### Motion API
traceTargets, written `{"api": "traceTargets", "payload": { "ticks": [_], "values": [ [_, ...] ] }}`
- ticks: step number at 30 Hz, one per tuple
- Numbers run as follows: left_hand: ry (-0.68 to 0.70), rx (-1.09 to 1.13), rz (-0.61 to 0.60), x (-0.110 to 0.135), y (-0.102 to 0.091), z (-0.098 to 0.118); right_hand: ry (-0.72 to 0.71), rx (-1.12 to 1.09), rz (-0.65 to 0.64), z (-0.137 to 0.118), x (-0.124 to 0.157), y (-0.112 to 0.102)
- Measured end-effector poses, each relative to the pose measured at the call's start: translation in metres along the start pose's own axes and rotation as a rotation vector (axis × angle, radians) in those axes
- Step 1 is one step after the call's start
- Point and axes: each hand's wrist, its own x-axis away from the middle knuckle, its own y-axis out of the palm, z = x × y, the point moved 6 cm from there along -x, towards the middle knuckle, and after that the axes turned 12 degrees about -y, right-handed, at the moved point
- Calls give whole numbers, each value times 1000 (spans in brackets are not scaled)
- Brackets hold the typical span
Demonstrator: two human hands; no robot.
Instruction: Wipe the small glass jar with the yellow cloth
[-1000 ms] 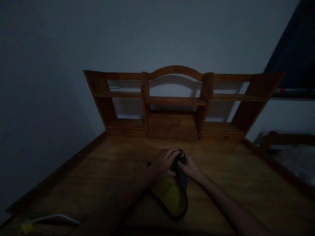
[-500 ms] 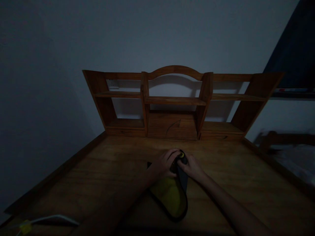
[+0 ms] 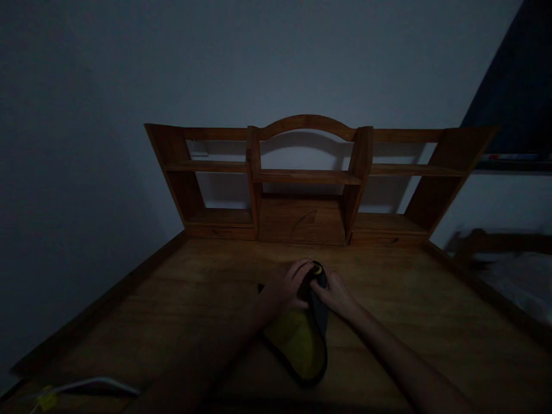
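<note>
A soft item (image 3: pixel 297 339) with a yellow-green face, a grey side and thick black edging lies on the wooden desk, its kind unclear in the dim light. Its far end is folded or rolled up, and a small yellow patch shows there. My left hand (image 3: pixel 288 284) curls over that far end from the left, fingers bent around a dark part. From the right, my right hand (image 3: pixel 334 292) grips the grey side near the top, thumb pressed against it. What lies between the two hands is too dark to make out.
A wooden shelf unit (image 3: pixel 304 177) stands along the back of the desk (image 3: pixel 388 293), against the wall. At the front left lies a white cable (image 3: pixel 99 380) with a yellow tag (image 3: pixel 48 398). A raised rim (image 3: pixel 142 267) borders the desk's left side.
Almost nothing differs. Both hands keep their hold, and the soft item's near end has shifted very slightly up and left.
</note>
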Motion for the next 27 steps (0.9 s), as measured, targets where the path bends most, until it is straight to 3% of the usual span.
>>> {"api": "traceTargets", "payload": {
  "ticks": [27],
  "values": [
    [63,-75,40,-2,-2,5,-26,-15,67,0,0,-3]
  ]
}}
